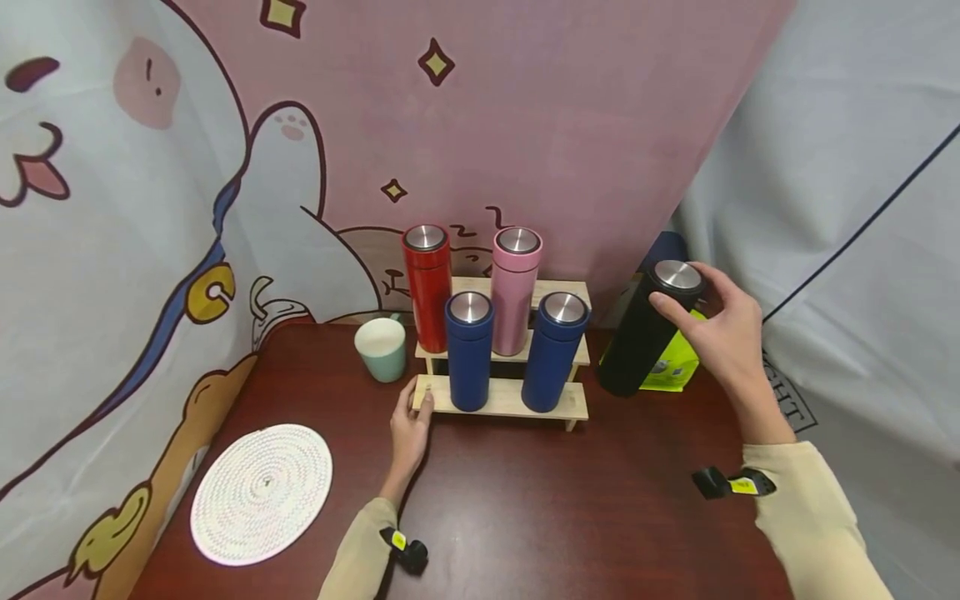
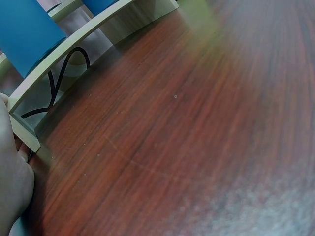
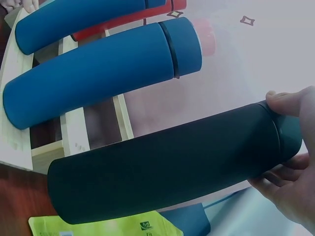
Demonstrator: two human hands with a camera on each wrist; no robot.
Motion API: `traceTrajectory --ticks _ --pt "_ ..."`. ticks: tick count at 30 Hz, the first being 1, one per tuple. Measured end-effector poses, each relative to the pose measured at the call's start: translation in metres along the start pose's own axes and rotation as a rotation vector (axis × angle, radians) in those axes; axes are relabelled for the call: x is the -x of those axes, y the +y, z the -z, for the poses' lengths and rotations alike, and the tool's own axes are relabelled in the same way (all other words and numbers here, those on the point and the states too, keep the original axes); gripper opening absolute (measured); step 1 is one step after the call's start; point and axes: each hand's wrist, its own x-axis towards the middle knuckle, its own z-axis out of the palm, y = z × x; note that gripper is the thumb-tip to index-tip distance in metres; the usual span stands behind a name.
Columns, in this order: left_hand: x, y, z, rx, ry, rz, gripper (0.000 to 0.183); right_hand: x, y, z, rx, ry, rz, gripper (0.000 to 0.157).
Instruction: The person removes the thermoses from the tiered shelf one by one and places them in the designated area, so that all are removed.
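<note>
My right hand (image 1: 726, 337) grips a black thermos bottle (image 1: 641, 342) around its upper end, just below the silver cap. In the head view the bottle leans to the right of a tiered wooden stand (image 1: 506, 398); the right wrist view shows its whole dark side (image 3: 162, 169). With thumb on top and fingers at the edge, my left hand (image 1: 409, 432) holds the left end of the stand's front step. Two blue thermos bottles, one left (image 1: 470, 358) and one right (image 1: 553, 358), stand upright on that step. Behind them, a red bottle (image 1: 429, 296) and a pink bottle (image 1: 513, 304) stand one tier up.
A pale green mug (image 1: 385, 354) is left of the stand. Nearer the left edge lies a round white woven mat (image 1: 262, 492). A yellow-green packet (image 1: 675, 367) sits behind the black bottle, by the grey curtain (image 1: 847, 208). Printed pink fabric (image 1: 600, 125) hangs behind the table.
</note>
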Motion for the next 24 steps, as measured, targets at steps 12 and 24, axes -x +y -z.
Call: traceTrajectory --ticks 12,24 --pt "0.000 -0.001 -0.003 0.023 -0.014 -0.004 0.051 0.013 0.021 0.022 -0.021 0.021 -0.086 0.060" --pt "0.008 0.028 0.004 0.046 -0.007 -0.007 0.049 0.028 0.040 0.043 -0.009 0.046 -0.158 0.061"
